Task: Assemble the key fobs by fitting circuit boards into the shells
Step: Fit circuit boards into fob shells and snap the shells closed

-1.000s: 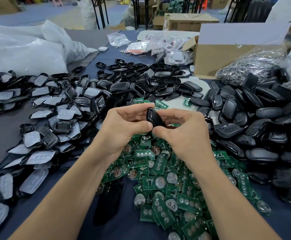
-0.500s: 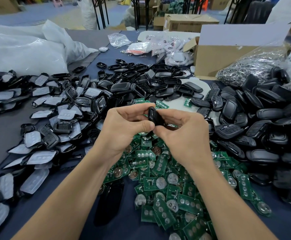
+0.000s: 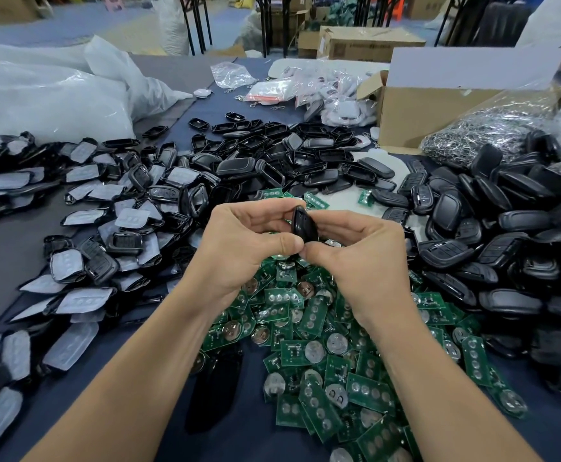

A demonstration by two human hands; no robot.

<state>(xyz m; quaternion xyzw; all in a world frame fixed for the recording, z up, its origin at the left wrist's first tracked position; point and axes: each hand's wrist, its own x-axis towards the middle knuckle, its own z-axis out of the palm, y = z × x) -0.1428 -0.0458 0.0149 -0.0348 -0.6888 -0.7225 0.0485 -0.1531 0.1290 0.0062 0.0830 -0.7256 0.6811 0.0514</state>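
Observation:
A black key fob shell (image 3: 301, 224) stands on edge between both hands, above the table's middle. My left hand (image 3: 239, 248) pinches it with thumb and fingers from the left. My right hand (image 3: 359, 258) grips it from the right, fingers curled over its far side. Whether a board sits inside it is hidden. Under my hands lies a heap of green circuit boards (image 3: 319, 328) with round coin cells. Black shells with pale rubber pads (image 3: 82, 228) cover the left. Closed black fobs (image 3: 492, 235) pile up at the right. Empty black shell halves (image 3: 272, 155) lie beyond.
An open cardboard box (image 3: 439, 105) stands at the back right with a clear bag of metal rings (image 3: 492, 131) against it. Big white plastic bags (image 3: 45, 95) fill the back left. Small packets (image 3: 306, 91) lie at the back middle. A dark fob (image 3: 215, 388) rests between my forearms.
The shell has tilted slightly in my fingers and both hands shifted a little; they stay closed on it. Nothing on the table has moved.

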